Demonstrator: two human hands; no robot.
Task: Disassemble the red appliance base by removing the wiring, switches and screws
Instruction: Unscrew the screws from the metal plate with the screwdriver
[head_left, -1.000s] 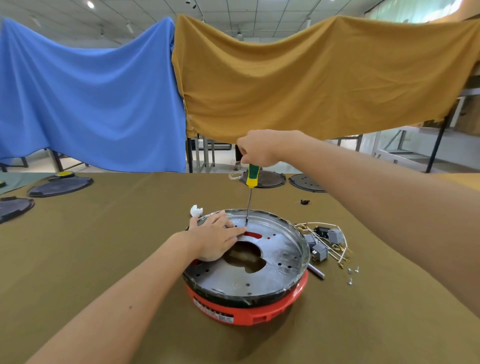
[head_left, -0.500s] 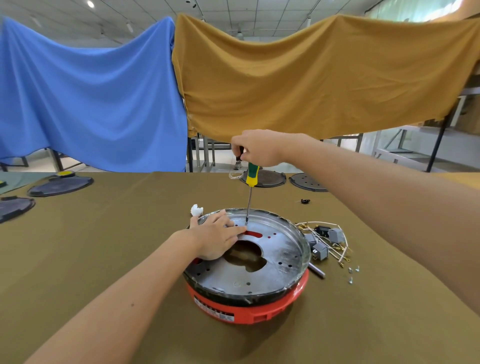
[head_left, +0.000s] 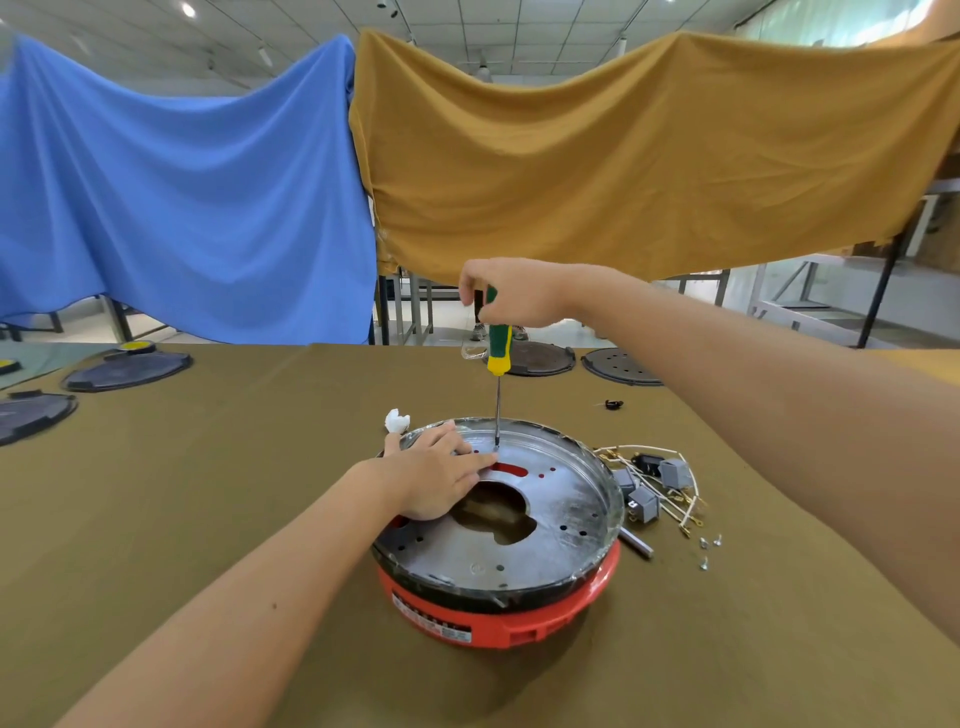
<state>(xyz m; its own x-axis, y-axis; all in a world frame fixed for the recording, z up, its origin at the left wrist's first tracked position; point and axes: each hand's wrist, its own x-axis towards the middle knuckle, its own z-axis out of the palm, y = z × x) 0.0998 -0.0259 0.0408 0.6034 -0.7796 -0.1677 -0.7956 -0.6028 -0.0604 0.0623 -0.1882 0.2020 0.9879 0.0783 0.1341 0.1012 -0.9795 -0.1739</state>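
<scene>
The red appliance base (head_left: 524, 621) sits mid-table, topped by a round silver metal plate (head_left: 563, 525) with a cut-out centre. My right hand (head_left: 511, 296) grips the top of a green and yellow screwdriver (head_left: 497, 343), held upright with its tip on the plate's far side. My left hand (head_left: 436, 475) rests flat on the plate's left part, fingertips beside the screwdriver tip. Removed grey switches (head_left: 644, 501) with white wiring (head_left: 675, 499) lie right of the base, and loose screws (head_left: 709, 545) lie just beyond them.
A metal rod (head_left: 636, 543) lies against the base's right side. A white scrap (head_left: 397, 420) sits behind the base, a small black part (head_left: 614, 404) further back. Dark round lids (head_left: 127, 369) (head_left: 621, 366) lie at the table's far left and far edge.
My right hand has shifted its grip on the screwdriver handle, turning it slightly. The left hand and base stay put.
</scene>
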